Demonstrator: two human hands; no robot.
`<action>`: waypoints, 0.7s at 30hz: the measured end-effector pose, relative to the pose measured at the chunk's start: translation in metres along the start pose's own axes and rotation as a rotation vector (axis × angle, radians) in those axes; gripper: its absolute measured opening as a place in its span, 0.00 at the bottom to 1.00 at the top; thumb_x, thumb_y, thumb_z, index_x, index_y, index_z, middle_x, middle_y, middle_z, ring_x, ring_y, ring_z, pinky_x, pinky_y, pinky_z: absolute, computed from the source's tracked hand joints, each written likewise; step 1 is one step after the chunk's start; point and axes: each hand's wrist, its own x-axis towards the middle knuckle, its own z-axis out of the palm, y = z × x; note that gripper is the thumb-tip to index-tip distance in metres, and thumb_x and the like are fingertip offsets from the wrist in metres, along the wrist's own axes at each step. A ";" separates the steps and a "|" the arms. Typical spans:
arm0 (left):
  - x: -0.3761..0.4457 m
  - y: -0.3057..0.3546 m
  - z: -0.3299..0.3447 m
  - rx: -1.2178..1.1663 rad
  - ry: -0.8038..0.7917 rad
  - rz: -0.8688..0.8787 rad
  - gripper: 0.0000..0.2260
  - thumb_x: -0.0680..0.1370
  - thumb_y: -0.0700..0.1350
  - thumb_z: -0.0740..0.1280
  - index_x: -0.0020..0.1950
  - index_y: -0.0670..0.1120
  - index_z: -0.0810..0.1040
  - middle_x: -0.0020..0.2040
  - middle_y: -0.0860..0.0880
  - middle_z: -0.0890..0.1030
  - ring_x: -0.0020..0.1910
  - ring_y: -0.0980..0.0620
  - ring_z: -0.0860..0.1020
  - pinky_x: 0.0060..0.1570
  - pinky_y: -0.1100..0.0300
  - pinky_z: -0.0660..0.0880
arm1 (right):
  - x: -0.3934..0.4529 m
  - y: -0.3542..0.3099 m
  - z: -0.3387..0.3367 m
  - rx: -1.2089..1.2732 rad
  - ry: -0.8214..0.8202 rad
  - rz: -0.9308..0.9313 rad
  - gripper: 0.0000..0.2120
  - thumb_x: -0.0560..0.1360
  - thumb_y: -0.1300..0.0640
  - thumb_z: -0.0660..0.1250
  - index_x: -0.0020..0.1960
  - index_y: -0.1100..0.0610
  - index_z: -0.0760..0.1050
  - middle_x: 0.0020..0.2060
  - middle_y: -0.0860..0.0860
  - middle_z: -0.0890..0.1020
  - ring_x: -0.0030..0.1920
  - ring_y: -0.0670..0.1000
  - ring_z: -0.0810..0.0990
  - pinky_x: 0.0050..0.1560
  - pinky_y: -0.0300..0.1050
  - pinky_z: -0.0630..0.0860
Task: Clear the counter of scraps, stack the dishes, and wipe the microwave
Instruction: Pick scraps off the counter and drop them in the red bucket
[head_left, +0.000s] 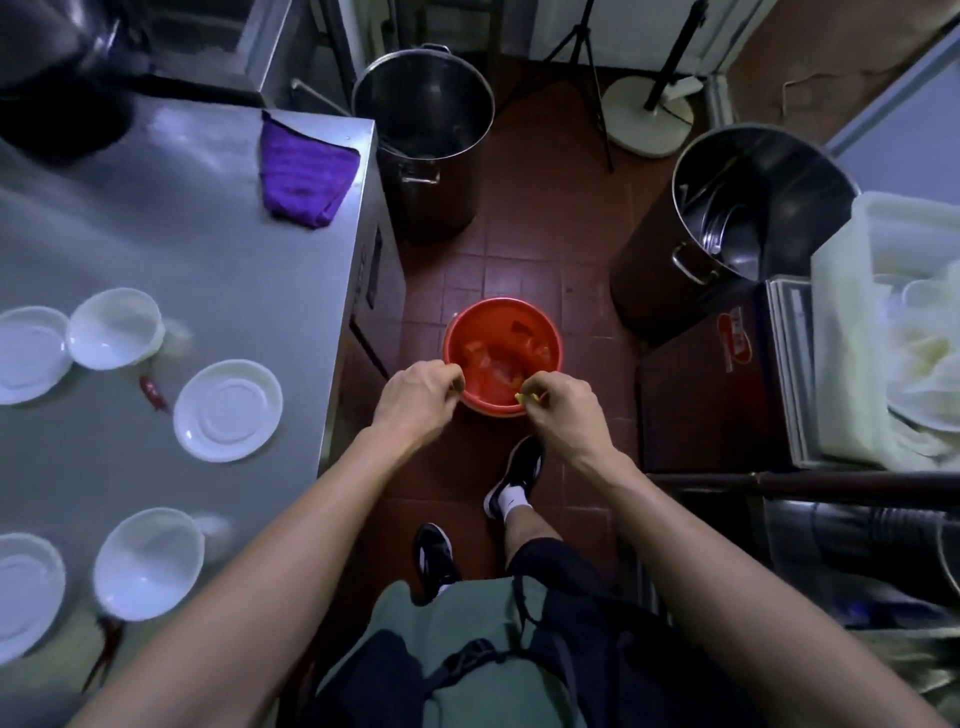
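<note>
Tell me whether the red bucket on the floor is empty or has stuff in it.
Not empty. The red bucket stands upright on the tiled floor, and several orange-red scraps lie on its bottom. It is far from full: most of its inner wall shows.

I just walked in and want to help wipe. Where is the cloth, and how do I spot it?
Find the steel counter on the left. At its far right corner, beside a tall steel pot on the floor, lies the cloth. It is purple and crumpled, while everything else on the counter is white dishes.
</note>
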 end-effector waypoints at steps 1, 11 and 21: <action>0.013 0.004 0.000 0.008 -0.007 -0.001 0.04 0.77 0.46 0.67 0.51 0.52 0.80 0.48 0.51 0.81 0.50 0.46 0.79 0.47 0.53 0.75 | 0.011 0.007 -0.004 0.009 -0.010 0.017 0.05 0.76 0.55 0.70 0.50 0.55 0.82 0.47 0.51 0.84 0.49 0.53 0.81 0.50 0.54 0.79; 0.126 0.048 0.021 0.051 -0.147 -0.021 0.05 0.78 0.48 0.69 0.53 0.53 0.80 0.49 0.54 0.80 0.52 0.50 0.78 0.49 0.54 0.76 | 0.111 0.082 -0.037 0.051 -0.096 0.121 0.04 0.75 0.53 0.70 0.48 0.51 0.81 0.46 0.48 0.83 0.48 0.52 0.81 0.48 0.52 0.79; 0.199 0.038 0.053 -0.010 -0.284 -0.049 0.04 0.77 0.46 0.68 0.51 0.54 0.79 0.48 0.56 0.79 0.51 0.51 0.78 0.46 0.54 0.76 | 0.152 0.118 -0.020 0.086 -0.186 0.249 0.03 0.76 0.54 0.69 0.48 0.51 0.81 0.45 0.48 0.82 0.47 0.52 0.80 0.47 0.49 0.77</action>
